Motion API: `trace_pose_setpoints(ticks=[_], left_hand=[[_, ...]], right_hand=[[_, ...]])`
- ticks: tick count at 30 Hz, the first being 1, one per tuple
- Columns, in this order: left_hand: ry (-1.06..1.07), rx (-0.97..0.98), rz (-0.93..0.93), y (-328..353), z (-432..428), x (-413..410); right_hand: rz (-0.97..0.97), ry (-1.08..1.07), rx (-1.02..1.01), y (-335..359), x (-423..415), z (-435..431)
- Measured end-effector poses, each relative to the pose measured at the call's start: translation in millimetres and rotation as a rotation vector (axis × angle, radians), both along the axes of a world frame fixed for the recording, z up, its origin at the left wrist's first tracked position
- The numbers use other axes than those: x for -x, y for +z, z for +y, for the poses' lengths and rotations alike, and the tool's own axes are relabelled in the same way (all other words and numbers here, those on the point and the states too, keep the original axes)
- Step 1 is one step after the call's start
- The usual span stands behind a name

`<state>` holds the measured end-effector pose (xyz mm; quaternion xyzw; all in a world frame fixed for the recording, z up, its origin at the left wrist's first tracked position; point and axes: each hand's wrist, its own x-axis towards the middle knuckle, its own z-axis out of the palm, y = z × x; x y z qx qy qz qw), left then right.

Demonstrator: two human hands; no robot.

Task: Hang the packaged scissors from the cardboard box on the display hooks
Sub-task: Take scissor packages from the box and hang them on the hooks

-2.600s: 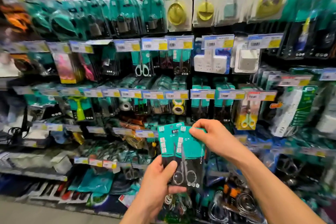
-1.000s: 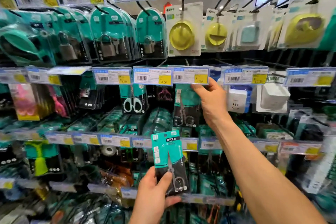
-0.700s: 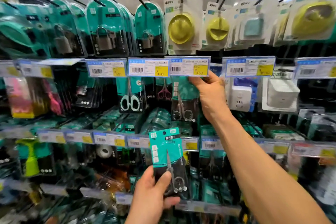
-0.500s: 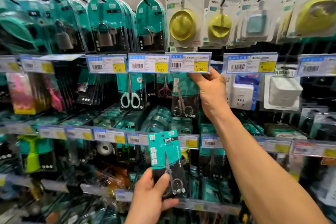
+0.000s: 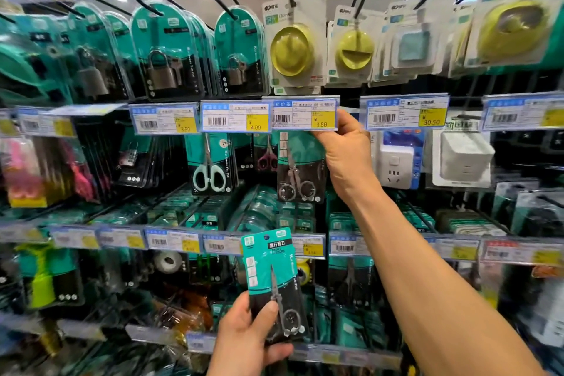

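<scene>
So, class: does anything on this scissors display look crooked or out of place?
Yes. One white price label, left of the 3.50 tag, tilts up nearly flat while its neighbours face forward. Otherwise nothing stands out: the right hand touches a tag, and the left hand holds packaged scissors.

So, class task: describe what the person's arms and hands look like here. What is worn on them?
Both hands, the left hand and the right hand, are bare: no gloves, rings or watch visible. The right forearm is uncovered along all that shows, no sleeve in view. Of the left arm only the wrist shows, also bare.
</scene>
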<state>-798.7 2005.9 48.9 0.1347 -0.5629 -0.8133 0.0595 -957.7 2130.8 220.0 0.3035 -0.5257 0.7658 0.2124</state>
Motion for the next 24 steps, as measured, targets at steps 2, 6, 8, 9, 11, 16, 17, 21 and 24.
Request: trace_pose_setpoints(ticks=[2, 6, 8, 9, 11, 16, 17, 21, 24], left_hand=[[-0.002, 0.004, 0.002, 2.1, 1.3, -0.2], [0.015, 0.011, -0.014, 3.9, 2.2, 1.5], [0.022, 0.018, -0.014, 4.7, 1.4, 1.6], [0.025, 0.023, -0.012, 5.2, 1.0, 2.0], [0.028, 0.03, -0.005, 5.8, 0.5, 2.5], [0.01, 0.037, 0.007, 6.2, 1.9, 2.7], [0.009, 0.041, 0.01, 6.2, 2.3, 1.9], [0.006, 0.062, 0.033, 8.5, 2.2, -2.0], [0.007, 0.061, 0.039, 10.9, 1.7, -3.8]], right_hand=[[0.004, -0.026, -0.025, 0.2, 1.0, -1.9], [-0.012, -0.038, -0.054, -0.8, 1.5, -4.4], [-0.022, -0.03, -0.055, 0.0, 1.2, -3.3], [-0.027, -0.027, -0.061, 0.5, 1.4, -3.1], [-0.04, -0.033, -0.081, 1.0, 1.8, -3.1], [-0.038, -0.097, -0.115, 1.7, 2.3, -4.3], [-0.035, -0.112, -0.116, 1.9, 2.8, -4.3], [-0.056, -0.105, -0.101, 5.9, 2.3, -6.8], [-0.086, -0.054, -0.07, 8.5, -0.4, -8.3]])
